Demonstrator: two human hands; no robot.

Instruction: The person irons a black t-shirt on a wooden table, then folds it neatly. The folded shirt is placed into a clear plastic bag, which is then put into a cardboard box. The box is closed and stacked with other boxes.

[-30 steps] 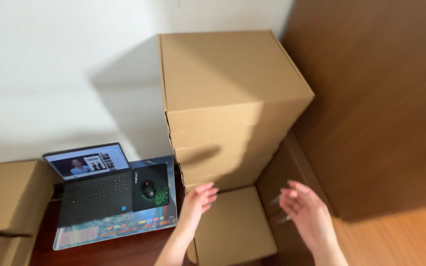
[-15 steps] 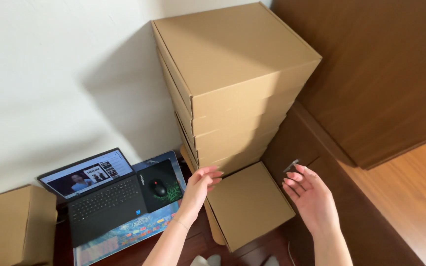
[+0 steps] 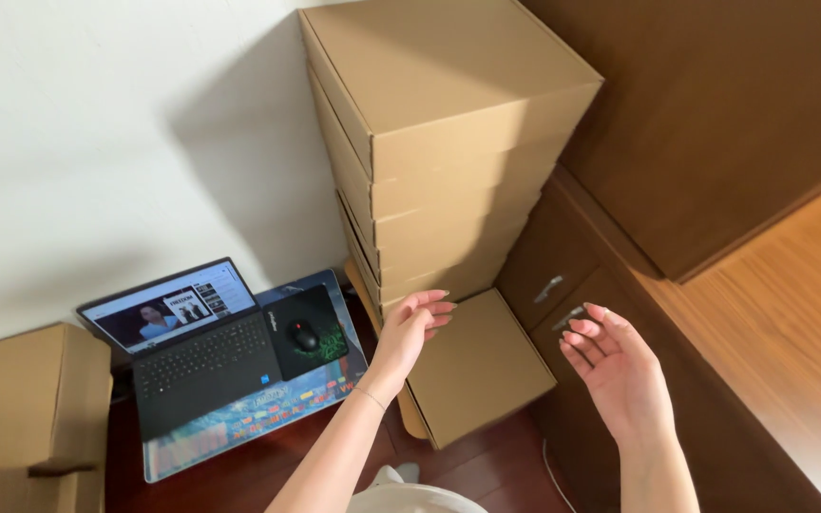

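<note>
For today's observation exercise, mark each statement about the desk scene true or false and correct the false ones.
1. Both hands are empty. True: the left hand and right hand are open beside the small flat brown cardboard box.
2. The black laptop is closed. False: its lid is up and the screen is lit.
3. A black computer mouse sits on a dark mouse pad. True.
4. The tall stack of brown cardboard boxes stands left of the laptop. False: it stands to the laptop's right, by the white wall.
</note>
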